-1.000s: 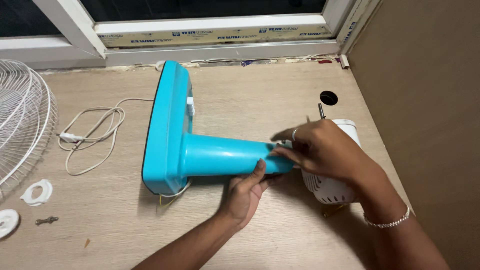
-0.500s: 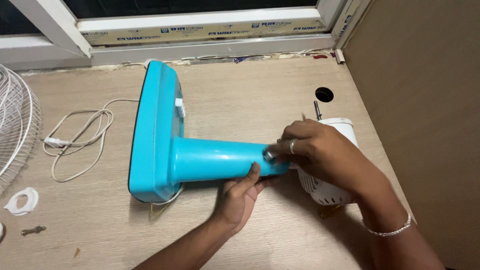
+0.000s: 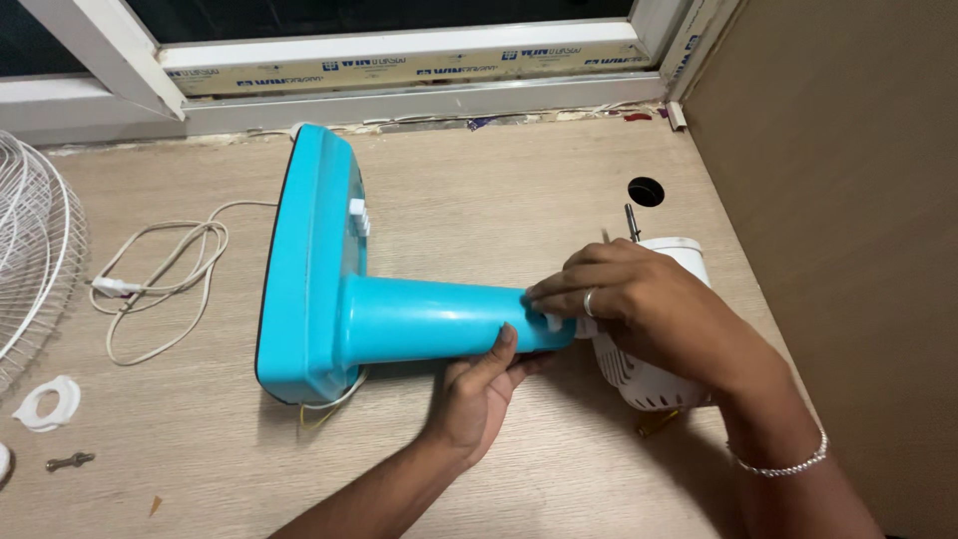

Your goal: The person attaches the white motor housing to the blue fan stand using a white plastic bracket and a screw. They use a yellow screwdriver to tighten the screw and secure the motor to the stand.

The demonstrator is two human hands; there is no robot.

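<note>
The left hand (image 3: 479,394) cups the underside of the blue fan stand (image 3: 399,314); the right hand (image 3: 624,299) pinches a small white part at the tube's end, beside the white motor housing (image 3: 649,374); the tube's long axis runs leftward from both hands across the counter (image 3: 499,190).

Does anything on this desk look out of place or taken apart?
Yes. The turquoise plastic fan stand lies on its side on the wooden desk, both hands at its neck: left hand beneath, right hand over the white motor housing. The white wire guard, white plastic ring and small bolt lie loose.
</note>
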